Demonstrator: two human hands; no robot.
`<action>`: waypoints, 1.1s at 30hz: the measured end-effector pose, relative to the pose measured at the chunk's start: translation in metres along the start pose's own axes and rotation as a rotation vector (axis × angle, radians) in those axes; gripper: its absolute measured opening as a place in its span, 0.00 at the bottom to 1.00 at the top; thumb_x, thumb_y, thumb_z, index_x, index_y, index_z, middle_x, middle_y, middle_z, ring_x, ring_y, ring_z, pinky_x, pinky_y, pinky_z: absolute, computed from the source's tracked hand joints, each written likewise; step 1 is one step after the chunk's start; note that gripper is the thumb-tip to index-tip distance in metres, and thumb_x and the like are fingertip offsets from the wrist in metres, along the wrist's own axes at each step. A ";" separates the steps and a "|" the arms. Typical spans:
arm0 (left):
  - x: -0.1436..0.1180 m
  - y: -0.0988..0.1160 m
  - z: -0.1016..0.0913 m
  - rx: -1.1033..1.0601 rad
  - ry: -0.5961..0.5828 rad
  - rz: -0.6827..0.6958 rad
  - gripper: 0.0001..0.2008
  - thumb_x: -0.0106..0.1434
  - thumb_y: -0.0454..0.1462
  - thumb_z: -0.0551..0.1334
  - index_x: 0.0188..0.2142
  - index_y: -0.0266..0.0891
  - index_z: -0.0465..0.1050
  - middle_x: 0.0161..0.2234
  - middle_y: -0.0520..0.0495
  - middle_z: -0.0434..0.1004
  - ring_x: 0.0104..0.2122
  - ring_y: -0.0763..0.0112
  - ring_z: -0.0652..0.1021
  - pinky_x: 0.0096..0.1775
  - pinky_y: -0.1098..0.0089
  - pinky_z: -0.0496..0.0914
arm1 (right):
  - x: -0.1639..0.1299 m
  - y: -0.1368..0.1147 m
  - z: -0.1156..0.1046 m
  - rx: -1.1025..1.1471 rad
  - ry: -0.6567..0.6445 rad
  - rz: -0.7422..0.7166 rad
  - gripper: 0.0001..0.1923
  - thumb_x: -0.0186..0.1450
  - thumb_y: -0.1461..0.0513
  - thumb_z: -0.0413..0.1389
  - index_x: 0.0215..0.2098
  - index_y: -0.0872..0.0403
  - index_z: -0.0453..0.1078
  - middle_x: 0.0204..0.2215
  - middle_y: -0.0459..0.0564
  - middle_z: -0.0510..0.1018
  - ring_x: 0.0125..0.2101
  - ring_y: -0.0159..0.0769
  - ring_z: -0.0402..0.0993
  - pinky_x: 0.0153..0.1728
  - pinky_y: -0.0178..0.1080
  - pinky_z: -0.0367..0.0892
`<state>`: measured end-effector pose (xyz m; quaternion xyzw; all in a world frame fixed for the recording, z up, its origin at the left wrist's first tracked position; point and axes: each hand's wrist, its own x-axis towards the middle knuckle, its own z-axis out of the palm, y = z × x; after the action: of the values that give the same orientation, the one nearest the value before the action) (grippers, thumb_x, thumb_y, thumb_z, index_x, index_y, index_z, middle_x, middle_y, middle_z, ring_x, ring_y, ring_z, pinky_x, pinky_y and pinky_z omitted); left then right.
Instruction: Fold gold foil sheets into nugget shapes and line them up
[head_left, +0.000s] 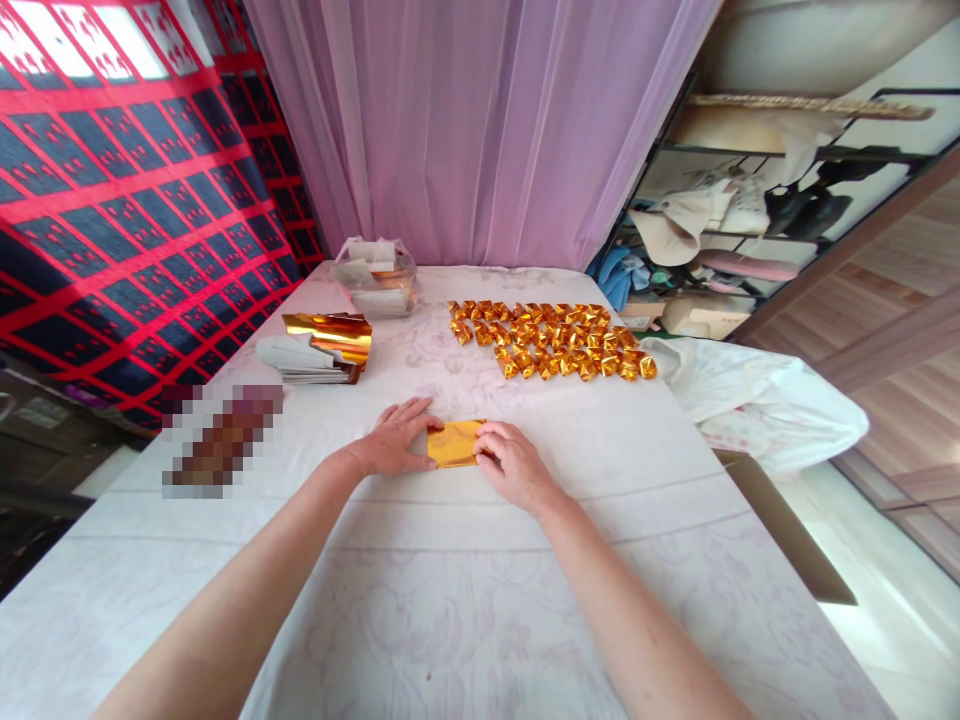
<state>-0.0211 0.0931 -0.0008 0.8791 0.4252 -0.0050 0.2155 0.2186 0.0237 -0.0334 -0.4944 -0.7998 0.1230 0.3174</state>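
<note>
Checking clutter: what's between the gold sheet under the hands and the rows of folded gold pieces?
Head view: only bare white tablecloth lies between the gold sheet and the folded gold pieces.

Bright daylight, soft shadows, wide-angle bending at edges, one pixelated patch

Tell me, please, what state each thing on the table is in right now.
Gold sheet: flat on the table, pressed at both ends.
Left hand: palm down on the sheet's left end.
Right hand: fingers on the sheet's right end.
Folded gold pieces: finished, laid in rows.
Paper stack: unfolded, top gold sheet curling.
Plastic bag: open, holding more paper.
</note>
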 end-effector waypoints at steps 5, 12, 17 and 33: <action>0.000 0.005 0.000 0.007 -0.019 -0.032 0.31 0.55 0.47 0.68 0.57 0.46 0.65 0.70 0.40 0.44 0.69 0.52 0.47 0.65 0.49 0.43 | 0.006 -0.024 0.012 -0.170 0.053 0.207 0.08 0.60 0.59 0.62 0.27 0.52 0.69 0.36 0.52 0.75 0.40 0.42 0.71 0.43 0.44 0.66; -0.001 0.007 -0.001 0.006 -0.017 -0.037 0.30 0.55 0.47 0.68 0.56 0.47 0.65 0.71 0.41 0.44 0.69 0.53 0.47 0.65 0.49 0.42 | 0.006 -0.042 0.018 -0.300 0.053 0.327 0.13 0.57 0.54 0.65 0.30 0.52 0.69 0.38 0.52 0.74 0.40 0.43 0.69 0.41 0.43 0.62; 0.000 0.007 -0.001 0.005 -0.020 -0.039 0.30 0.55 0.46 0.68 0.56 0.46 0.65 0.70 0.40 0.44 0.69 0.53 0.47 0.65 0.49 0.43 | 0.000 -0.030 0.017 -0.188 0.058 0.298 0.06 0.59 0.60 0.63 0.30 0.51 0.70 0.43 0.52 0.74 0.43 0.43 0.71 0.44 0.45 0.63; -0.002 0.012 -0.007 -0.004 -0.035 -0.057 0.30 0.54 0.45 0.68 0.56 0.47 0.66 0.70 0.40 0.45 0.69 0.55 0.47 0.65 0.49 0.43 | -0.018 0.014 0.007 0.029 0.026 0.079 0.15 0.60 0.71 0.51 0.38 0.50 0.75 0.47 0.51 0.75 0.48 0.39 0.72 0.50 0.45 0.68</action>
<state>-0.0145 0.0872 0.0103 0.8659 0.4464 -0.0258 0.2242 0.2294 0.0159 -0.0530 -0.5224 -0.7737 0.1406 0.3299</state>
